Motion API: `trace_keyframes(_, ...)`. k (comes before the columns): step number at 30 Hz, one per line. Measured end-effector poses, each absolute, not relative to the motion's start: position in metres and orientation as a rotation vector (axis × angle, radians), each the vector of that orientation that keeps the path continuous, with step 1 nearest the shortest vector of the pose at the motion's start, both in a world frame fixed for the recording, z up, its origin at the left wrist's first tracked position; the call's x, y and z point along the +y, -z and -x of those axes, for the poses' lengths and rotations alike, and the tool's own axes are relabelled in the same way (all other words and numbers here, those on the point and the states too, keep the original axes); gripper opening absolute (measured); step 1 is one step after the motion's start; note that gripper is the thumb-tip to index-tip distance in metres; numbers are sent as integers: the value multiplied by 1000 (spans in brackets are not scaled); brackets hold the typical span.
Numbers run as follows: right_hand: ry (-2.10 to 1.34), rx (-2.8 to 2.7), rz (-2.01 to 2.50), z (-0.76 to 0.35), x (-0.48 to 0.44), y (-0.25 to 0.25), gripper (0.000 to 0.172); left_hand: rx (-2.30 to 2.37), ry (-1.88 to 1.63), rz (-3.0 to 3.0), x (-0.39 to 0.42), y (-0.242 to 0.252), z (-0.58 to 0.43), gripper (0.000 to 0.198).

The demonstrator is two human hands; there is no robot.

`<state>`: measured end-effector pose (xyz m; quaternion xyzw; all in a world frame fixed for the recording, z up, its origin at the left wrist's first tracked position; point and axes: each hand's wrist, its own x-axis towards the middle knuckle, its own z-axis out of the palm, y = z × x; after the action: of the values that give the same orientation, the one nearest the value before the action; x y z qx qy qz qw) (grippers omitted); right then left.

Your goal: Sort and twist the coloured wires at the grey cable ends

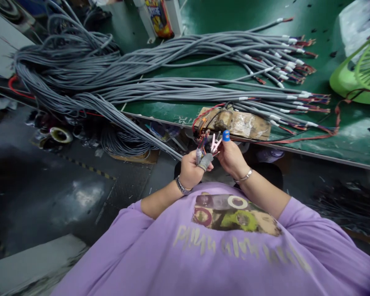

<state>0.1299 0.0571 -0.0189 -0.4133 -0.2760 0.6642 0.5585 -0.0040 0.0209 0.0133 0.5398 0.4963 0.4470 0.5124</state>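
In front of my chest, my left hand (193, 167) is closed around the end of a bundle of grey cables (169, 151), its thumb wearing a grey cover (206, 161). Thin coloured wires (201, 143) stick up out of that grip. Close beside it is my right hand (232, 159), fingers curled in, with a blue wrap (226, 135) on the thumb. A small pink V-shaped piece, like a clip (215, 144), shows between the two hands at the right fingertips. What exactly the right fingers pinch is hidden.
A wooden block (249, 125) with red and black leads lies at the edge of the green table (351, 142). Long grey cables (160, 55) with stripped ends spread across the table. A green fan (362, 74) stands at right; a colourful packet (159, 18) at the back.
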Motion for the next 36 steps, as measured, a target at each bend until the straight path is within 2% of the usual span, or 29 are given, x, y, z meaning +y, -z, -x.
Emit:
trace_keyframes(3, -1797, -575, 856, -129, 60, 14, 65, 1198, -1053, -1304, 21, -12, 4, 34)
trace_keyframes(12, -1807, -348, 834, -124, 61, 13, 57, 1248, -1024, -1281, 19, -8, 4, 35)
trace_keyframes(22, -2061, -555, 821, -150, 38, 20, 59, 1203, -1009, -1337, 10, -13, 17, 38)
trace_keyframes(28, -1830, -902, 891, -144, 27, 16, 35, 1198, -894, -1438, 10, 0, 26, 30)
trace_keyframes(33, -1696, -1066, 893, -140, 21, 13, 34, 1112, -606, -1542, 17, 3, 35, 21)
trace_keyframes(36, -1688, -1064, 885, -143, 21, 17, 32, 1157, -678, -1435, 18, -1, 35, 28)
